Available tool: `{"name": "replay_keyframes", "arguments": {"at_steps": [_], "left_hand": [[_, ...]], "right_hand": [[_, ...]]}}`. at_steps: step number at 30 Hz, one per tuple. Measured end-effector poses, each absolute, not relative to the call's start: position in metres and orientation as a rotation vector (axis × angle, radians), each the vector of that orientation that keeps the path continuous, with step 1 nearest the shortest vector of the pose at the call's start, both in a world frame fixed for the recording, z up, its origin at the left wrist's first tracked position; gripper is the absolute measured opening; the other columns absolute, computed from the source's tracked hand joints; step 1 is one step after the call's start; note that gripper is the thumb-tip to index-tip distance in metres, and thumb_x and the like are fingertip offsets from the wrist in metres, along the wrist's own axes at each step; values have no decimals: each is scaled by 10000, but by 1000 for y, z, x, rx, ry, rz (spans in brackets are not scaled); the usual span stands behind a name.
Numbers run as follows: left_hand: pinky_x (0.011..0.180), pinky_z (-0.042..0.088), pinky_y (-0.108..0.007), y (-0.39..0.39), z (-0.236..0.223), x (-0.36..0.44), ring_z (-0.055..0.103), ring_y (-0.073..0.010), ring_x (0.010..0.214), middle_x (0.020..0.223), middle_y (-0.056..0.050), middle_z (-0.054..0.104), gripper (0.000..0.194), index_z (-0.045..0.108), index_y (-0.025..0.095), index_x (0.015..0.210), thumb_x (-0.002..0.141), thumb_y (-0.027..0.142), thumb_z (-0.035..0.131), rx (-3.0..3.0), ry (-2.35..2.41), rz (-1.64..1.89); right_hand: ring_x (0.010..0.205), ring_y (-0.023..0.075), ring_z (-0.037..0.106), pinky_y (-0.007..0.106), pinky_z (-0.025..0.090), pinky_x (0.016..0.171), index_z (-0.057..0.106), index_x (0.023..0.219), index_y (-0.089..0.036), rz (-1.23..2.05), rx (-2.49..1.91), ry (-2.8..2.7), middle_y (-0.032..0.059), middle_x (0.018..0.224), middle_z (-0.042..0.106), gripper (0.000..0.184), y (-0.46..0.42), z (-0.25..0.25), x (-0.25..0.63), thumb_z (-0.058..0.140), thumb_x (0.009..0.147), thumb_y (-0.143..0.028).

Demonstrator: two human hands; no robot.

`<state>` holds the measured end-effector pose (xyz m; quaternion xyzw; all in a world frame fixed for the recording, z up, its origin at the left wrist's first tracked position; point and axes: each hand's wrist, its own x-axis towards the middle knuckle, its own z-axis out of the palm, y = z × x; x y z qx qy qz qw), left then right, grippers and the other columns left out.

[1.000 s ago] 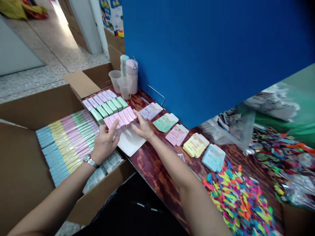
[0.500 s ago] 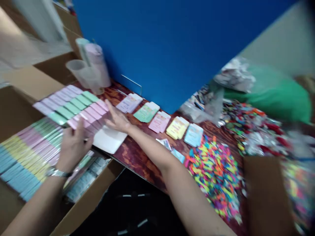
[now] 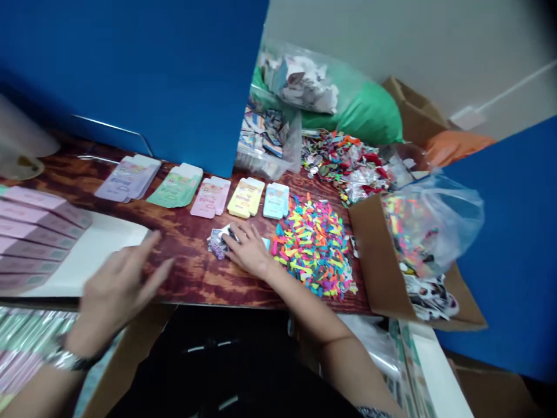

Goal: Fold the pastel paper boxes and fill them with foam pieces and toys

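My left hand (image 3: 117, 284), blurred by motion, hovers with its thumb and fingers apart near the white sheet (image 3: 108, 232); nothing shows in it. A row of pink boxes (image 3: 35, 232) lies on that sheet, to the left of the hand. Over a few small printed cards (image 3: 216, 244), my right hand (image 3: 248, 249) has its fingers bent down and closed on them. The fingers partly cover the cards, and a light-blue edge shows beside the wrist. Behind them lie flat carton stacks in purple (image 3: 129, 179), green (image 3: 176, 186), pink (image 3: 211, 197), yellow (image 3: 246, 198) and blue (image 3: 275, 201).
A heap of small bright-coloured pieces (image 3: 311, 244) spreads right of my right hand. Beyond it stands a cardboard box (image 3: 374, 255) with bagged items. A blue panel (image 3: 152, 69) rises behind the table (image 3: 187, 284). Wrapped packs (image 3: 30, 337) sit low at left.
My right hand has left the pink boxes and moved right onto the small cards. My left hand has come away from the boxes, which now lie on the sheet. The view has swung right.
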<state>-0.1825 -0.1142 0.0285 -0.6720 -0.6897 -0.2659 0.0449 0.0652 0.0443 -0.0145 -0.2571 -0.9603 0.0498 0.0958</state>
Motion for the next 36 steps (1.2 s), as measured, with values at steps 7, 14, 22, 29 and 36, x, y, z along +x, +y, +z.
{"name": "replay_keyframes", "arguments": {"at_steps": [7, 14, 22, 29, 36], "left_hand": [[902, 489, -413, -12, 10, -144, 604, -302, 1007, 1073, -153, 650, 480, 539, 130, 1325, 938, 411, 499, -2047, -2053, -615], [983, 444, -487, 50, 21, -185, 576, -367, 1126, 1196, -251, 612, 627, 494, 18, 1336, 886, 454, 501, -1946, -2389, -432], [1053, 378, -436, 108, 5, -81, 505, -359, 1243, 1338, -281, 537, 822, 363, -35, 1426, 907, 593, 472, -2208, -2295, -382], [911, 436, -415, 148, -1, -52, 557, -403, 1119, 1221, -313, 563, 1009, 335, -89, 1416, 783, 638, 632, -2158, -2405, -309], [943, 417, -414, 145, -8, -52, 520, -392, 1179, 1282, -303, 520, 1094, 227, -66, 1473, 776, 701, 573, -2143, -2412, -322]], "right_hand": [[1296, 324, 490, 522, 449, 1059, 569, 1363, -180, 168, -792, -2787, 188, 1402, 542, 482, 22, -31, 98, 572, 946, -421], [1247, 313, 537, 508, 474, 1041, 615, 1318, -184, 129, -739, -2645, 175, 1361, 590, 423, 13, -24, 106, 613, 927, -346], [1213, 291, 554, 469, 477, 1031, 631, 1298, -175, 93, -834, -2565, 148, 1321, 622, 369, 41, -10, 108, 535, 968, -308], [1141, 283, 574, 480, 483, 997, 646, 1264, -206, 71, -842, -2575, 142, 1247, 656, 341, 29, -19, 119, 565, 950, -310], [1142, 281, 569, 471, 464, 1021, 620, 1306, -200, 105, -885, -2566, 134, 1280, 638, 374, 28, -20, 127, 548, 956, -308]]}}
